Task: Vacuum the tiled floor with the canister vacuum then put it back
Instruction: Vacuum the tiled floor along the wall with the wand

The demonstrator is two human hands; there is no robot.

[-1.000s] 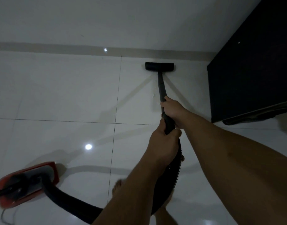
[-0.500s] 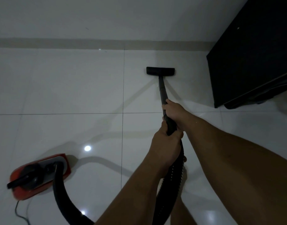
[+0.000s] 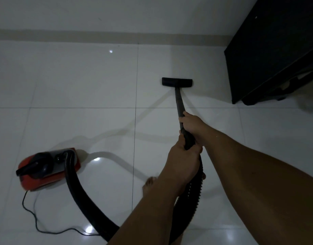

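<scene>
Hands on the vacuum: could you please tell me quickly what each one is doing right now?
Left hand: closed around the vacuum wand at its lower, hose end.
Right hand: closed around the same wand, further up toward the floor head.

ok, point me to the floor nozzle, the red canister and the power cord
floor nozzle (image 3: pixel 177 82): head view, middle of the black head's top face.
red canister (image 3: pixel 46 181): head view, red shell along its near side.
power cord (image 3: pixel 34 216): head view, thin black loop on the tiles beneath the canister.
</scene>
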